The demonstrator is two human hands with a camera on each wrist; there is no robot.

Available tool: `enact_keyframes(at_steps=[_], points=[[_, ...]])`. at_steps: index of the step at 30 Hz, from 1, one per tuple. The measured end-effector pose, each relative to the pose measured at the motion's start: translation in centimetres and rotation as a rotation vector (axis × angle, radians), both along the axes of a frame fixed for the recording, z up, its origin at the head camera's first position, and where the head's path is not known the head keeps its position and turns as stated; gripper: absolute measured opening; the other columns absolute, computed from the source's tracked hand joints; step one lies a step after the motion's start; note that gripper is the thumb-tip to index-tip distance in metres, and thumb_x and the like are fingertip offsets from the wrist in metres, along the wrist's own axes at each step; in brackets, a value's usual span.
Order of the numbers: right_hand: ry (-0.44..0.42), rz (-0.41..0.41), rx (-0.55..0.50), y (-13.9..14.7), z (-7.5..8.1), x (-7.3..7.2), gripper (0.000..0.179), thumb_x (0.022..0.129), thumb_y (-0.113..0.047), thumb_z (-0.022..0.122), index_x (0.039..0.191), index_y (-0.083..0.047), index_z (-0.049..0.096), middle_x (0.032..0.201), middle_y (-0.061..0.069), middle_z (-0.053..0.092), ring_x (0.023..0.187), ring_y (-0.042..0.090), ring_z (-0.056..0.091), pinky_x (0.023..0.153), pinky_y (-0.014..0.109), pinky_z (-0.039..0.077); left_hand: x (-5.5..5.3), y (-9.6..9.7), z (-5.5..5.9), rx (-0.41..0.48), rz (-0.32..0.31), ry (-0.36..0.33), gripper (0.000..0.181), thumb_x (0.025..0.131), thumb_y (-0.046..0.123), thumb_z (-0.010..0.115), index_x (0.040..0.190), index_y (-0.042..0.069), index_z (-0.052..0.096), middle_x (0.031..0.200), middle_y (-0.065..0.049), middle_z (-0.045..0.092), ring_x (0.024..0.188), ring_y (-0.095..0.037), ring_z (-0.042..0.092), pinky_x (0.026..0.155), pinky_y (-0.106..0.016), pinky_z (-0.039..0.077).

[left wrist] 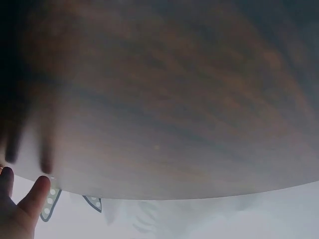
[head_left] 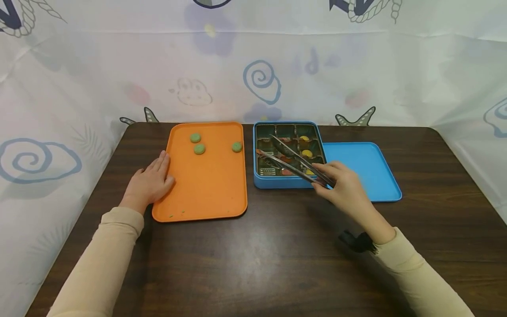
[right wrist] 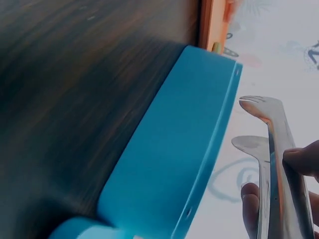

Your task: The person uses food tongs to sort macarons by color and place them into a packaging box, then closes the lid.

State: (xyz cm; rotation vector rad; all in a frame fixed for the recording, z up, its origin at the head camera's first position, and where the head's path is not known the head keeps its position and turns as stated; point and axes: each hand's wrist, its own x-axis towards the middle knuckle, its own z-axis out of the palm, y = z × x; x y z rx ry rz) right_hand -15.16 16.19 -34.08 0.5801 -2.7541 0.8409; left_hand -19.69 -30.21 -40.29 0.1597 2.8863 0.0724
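My right hand grips metal tongs with one forked tip and one spoon-shaped tip. The tips are spread with nothing between them, over a blue box divided into small compartments. Yellow pieces and reddish pieces lie in some of those compartments. In the right wrist view, the tongs stand above the rim of the box. My left hand rests on the left edge of an orange tray, fingers straight. Three green discs lie toward the tray's far end.
A flat blue lid lies to the right of the box, partly behind my right hand. All this stands on a dark wooden table. A printed white curtain hangs along the table's far edge and sides.
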Motion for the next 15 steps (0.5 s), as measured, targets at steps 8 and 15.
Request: enact_keyframes(at_steps=[8, 15], points=[[-0.038, 0.04, 0.044, -2.8, 0.7, -1.0, 0.047, 0.081, -0.009, 0.072, 0.125, -0.001, 0.062, 0.098, 0.016, 0.061, 0.067, 0.018, 0.044, 0.056, 0.027, 0.033, 0.1, -0.8, 0.0, -0.015, -0.011, -0.009, 0.066, 0.1, 0.035, 0.019, 0.153, 0.0, 0.001, 0.161, -0.019, 0.001, 0.145, -0.043, 0.016, 0.112, -0.066, 0.02], [-0.073, 0.075, 0.044, -5.1, 1.5, -2.2, 0.048, 0.083, -0.012, 0.07, 0.129, -0.004, 0.06, 0.104, 0.016, 0.063, 0.058, 0.016, 0.039, 0.053, 0.026, 0.03, 0.0, -1.0, -0.1, -0.016, -0.02, 0.002, 0.065, 0.1, 0.036, 0.018, 0.153, 0.002, 0.0, 0.161, -0.018, 0.001, 0.145, -0.043, 0.016, 0.112, -0.066, 0.02]])
